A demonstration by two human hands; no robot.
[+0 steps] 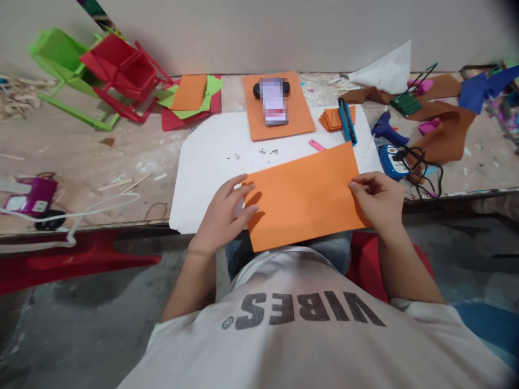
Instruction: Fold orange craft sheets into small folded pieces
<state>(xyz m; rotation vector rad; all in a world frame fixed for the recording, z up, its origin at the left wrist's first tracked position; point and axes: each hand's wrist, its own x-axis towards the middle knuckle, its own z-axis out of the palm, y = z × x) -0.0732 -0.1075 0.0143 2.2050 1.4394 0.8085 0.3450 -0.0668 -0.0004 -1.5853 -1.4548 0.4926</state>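
A rectangular orange sheet (304,197), foam or card, lies at a slant over the front edge of the white board, its near edge reaching above my lap. My right hand (379,200) pinches the sheet's right edge between thumb and fingers. At the left edge is my left hand (227,213), fingers apart, thumb and fingertips just over the sheet; whether they touch it I cannot tell. Beyond the sheet, a pink-handled tool (317,145) is partly covered by it. A blue utility knife (347,121) rests beside a stack of small orange pieces (331,119).
The white board (198,178) bears a larger orange sheet (259,131) with a phone (274,100) on it. Small green (57,59) and red (121,67) rocking chairs stand back left. A blue glue gun (389,128) and tangled black cable (425,167) lie right.
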